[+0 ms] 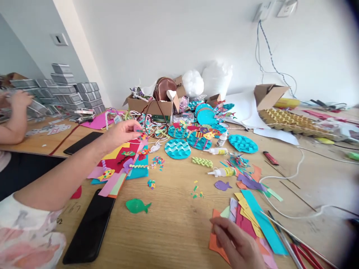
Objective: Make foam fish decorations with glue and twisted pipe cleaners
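My left hand (126,133) reaches out over a pile of coloured paper sheets (144,170). Its fingers pinch a small pinkish paper cutout with coloured dots (142,135), partly hidden by the fingers. Decorated paper fish, among them a yellow dotted fish (107,174), lie on the pile below. At the lower right my right hand (237,241) is over an orange sheet (215,244), fingers curled together; whether anything is in them cannot be seen. A plain green paper fish (137,206) and a purple paper fish (222,185) lie flat on the wooden table (168,231).
A black phone (88,228) lies at the lower left. Glue bottles (224,172), blue wavy discs (177,148) and paper scraps (197,194) occupy the middle. Red-handled scissors (304,254) and a white cable (291,215) lie right. A co-worker's arm (15,121) shows far left, near stacked boxes (63,89).
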`<move>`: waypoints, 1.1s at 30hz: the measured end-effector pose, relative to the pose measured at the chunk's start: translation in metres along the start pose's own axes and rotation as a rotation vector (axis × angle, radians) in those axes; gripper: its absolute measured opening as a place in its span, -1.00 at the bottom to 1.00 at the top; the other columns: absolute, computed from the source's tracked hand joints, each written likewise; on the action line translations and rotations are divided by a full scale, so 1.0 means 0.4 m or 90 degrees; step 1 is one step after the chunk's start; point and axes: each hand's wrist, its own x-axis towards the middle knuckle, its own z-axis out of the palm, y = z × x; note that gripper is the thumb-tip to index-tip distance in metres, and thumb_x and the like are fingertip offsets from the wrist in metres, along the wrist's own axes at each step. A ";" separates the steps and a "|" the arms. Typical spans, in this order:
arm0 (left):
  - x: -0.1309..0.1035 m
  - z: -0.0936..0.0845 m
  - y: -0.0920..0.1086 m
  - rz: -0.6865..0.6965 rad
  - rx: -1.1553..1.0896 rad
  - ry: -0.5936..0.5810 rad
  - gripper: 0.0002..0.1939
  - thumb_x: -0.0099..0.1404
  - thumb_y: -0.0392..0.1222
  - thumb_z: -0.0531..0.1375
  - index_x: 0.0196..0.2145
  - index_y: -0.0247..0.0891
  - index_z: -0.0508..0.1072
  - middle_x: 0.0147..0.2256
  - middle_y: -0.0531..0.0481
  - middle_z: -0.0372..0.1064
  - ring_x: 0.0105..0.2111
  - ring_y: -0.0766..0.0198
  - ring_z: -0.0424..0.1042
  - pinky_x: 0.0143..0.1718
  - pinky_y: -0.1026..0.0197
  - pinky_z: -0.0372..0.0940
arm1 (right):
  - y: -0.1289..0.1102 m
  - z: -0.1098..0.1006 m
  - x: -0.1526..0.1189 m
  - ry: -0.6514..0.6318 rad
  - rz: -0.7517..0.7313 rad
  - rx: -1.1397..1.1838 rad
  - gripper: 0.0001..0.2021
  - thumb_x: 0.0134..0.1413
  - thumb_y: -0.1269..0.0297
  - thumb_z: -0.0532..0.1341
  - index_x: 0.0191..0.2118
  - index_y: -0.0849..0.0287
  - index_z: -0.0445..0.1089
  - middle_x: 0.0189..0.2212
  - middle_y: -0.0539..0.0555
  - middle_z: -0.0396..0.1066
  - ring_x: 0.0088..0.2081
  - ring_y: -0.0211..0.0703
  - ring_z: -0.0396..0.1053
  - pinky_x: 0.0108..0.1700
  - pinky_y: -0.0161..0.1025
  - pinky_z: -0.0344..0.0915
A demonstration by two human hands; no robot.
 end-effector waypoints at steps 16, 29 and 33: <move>-0.213 0.280 0.147 0.223 -0.142 -0.538 -0.85 0.23 -0.35 0.15 -0.42 -0.22 0.49 -0.21 0.01 0.30 -0.20 0.35 0.35 -0.13 0.30 0.23 | -0.137 0.049 0.113 -0.316 0.239 0.723 -0.75 -0.18 0.13 0.38 -0.42 0.20 0.48 -0.55 -0.03 0.36 -0.52 -0.39 0.19 -0.43 -0.39 0.08; -0.292 0.163 0.038 0.008 0.385 -0.345 -0.67 0.21 -0.25 0.10 -0.05 -0.12 0.37 -0.02 -0.04 0.33 -0.05 0.12 0.32 -0.03 0.10 0.19 | -0.052 0.034 0.073 -0.154 0.262 0.520 -0.70 -0.22 0.07 0.36 -0.50 0.19 0.35 -0.61 -0.06 0.33 -0.54 -0.33 0.19 -0.46 -0.35 0.05; -0.342 0.165 -0.065 -0.050 0.505 -0.365 -0.52 0.06 -0.38 0.19 -0.02 -0.19 0.35 0.02 -0.13 0.28 0.04 0.04 0.23 0.02 0.07 0.15 | -0.027 0.040 0.066 -0.166 0.248 0.434 -0.70 -0.19 0.04 0.30 -0.50 0.17 0.28 -0.64 -0.08 0.28 -0.57 -0.31 0.17 -0.49 -0.33 0.03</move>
